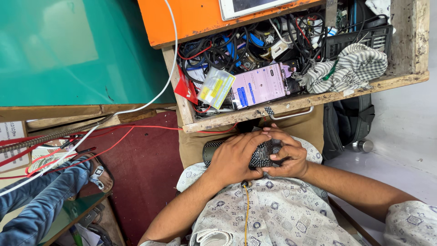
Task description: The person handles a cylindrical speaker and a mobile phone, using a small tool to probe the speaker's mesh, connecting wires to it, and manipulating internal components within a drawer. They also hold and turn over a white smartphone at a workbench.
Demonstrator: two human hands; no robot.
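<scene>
There is only one view, from a camera worn on the person's head, looking steeply down over the chest and lap. It sits close: the left hand (234,159) and right hand (287,157) fill the middle, low in the picture. The open wooden drawer (291,105) lies just beyond them toward the top edge, the green worktop (68,50) fills the upper left corner

Counts: two hands, left hand (234,157) and right hand (287,157), both on one black mesh cylinder (261,157). One open wooden drawer (291,104). In it: one lit phone (259,85), one checked cloth (350,68), one clear packet (216,87), cables too tangled to count. One tablet (248,7). One black bag (348,123).
</scene>
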